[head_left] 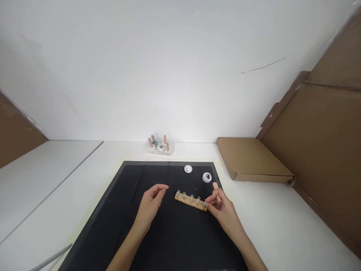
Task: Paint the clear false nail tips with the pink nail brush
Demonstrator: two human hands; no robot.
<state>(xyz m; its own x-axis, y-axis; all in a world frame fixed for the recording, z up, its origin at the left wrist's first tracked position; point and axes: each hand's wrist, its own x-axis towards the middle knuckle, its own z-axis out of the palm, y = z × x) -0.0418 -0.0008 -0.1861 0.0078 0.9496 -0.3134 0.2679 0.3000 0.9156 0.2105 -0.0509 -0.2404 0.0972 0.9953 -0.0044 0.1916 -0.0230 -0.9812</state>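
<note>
Left hand (151, 201): loosely curled | right hand (224, 210): fingers bent (the tighter curl) | forearms (128, 239): converging forward

Lower centre of the frame: left hand (151, 202), ungloved, with slim fingers; left forearm (128, 241), bare, slender, tapering towards the wrist (143, 223). Lower right of centre: right hand (225, 211), likewise ungloved; right forearm (251, 248), bare, similarly tapered.

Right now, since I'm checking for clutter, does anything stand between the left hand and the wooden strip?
Nothing visible does: only black mat shows between the left hand and the wooden strip. The right hand is at the strip's right end.
</note>
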